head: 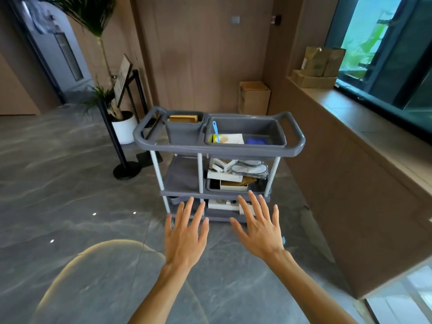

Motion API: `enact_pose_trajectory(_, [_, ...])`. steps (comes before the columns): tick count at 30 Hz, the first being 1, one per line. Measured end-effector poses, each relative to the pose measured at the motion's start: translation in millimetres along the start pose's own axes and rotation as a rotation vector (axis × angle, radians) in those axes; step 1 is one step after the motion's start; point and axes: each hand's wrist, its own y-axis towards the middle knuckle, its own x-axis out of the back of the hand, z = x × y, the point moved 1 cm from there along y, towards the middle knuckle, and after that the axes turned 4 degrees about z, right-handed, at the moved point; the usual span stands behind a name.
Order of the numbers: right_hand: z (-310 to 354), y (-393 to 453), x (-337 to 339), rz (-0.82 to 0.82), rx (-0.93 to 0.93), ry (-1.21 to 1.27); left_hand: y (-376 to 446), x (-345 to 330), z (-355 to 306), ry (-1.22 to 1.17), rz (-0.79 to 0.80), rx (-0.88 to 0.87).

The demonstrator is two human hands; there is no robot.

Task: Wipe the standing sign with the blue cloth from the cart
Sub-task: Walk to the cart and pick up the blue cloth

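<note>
Approaching cart (219, 149), centre frame: left hand (185, 237) and right hand (259, 230) spread, empty. Blue cloth (256, 141) in top-right bin; standing sign (123, 77) upper left. Next, likely: reaching for cloth.

Grey three-tier plastic cart (219, 149) standing on grey marbled floor tiles (70, 183). Top tier: left bin (183, 132) holding a tan sponge-like block (183, 118); right tray (245, 127) holding a blue cloth (256, 141), white paper (233, 138), and a blue-handled brush (215, 130) leaning in a yellow-rimmed cup. Middle tier: white boxes and wrapped slippers (251, 168). Bottom tier: more white boxes, partly hidden.
</note>
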Motion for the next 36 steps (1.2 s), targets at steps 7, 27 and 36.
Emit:
enact_pose_trajectory(7, [9, 84, -3, -0.035, -0.085, 0.018, 103, -16, 12, -0.033, -0.013, -0.099])
enact_pose_trajectory(27, [-83, 272, 9, -0.127, -0.133, -0.014, 307, -79, -38, -0.067, -0.004, -0.175])
enact_pose_trajectory(36, [-173, 372, 32, -0.086, -0.092, 0.013, 408, -119, -109, -0.023, 0.012, -0.122])
